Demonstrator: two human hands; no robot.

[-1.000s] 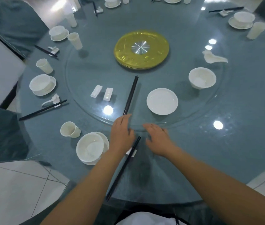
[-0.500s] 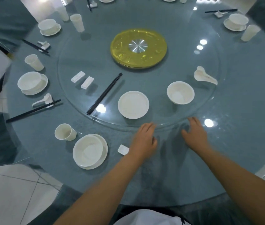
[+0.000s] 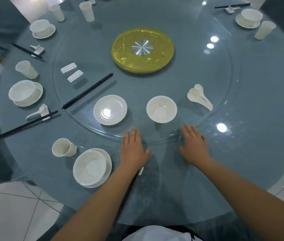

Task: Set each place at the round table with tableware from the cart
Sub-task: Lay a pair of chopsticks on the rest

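The round table (image 3: 242, 153) carries a glass turntable (image 3: 207, 66) with a yellow hub (image 3: 143, 66) at its centre. Both hands lie flat, fingers spread, on the turntable's near rim: left hand (image 3: 134, 150), right hand (image 3: 194, 146). On the glass just beyond them sit a plate (image 3: 110, 109), a bowl (image 3: 161, 109), black chopsticks (image 3: 87, 91) and stacked spoons (image 3: 199, 96).

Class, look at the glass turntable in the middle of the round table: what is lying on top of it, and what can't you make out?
On the glass turntable lie a plate, a bowl, stacked spoons, black chopsticks and two rests. How many spoons are stacked cannot be told.
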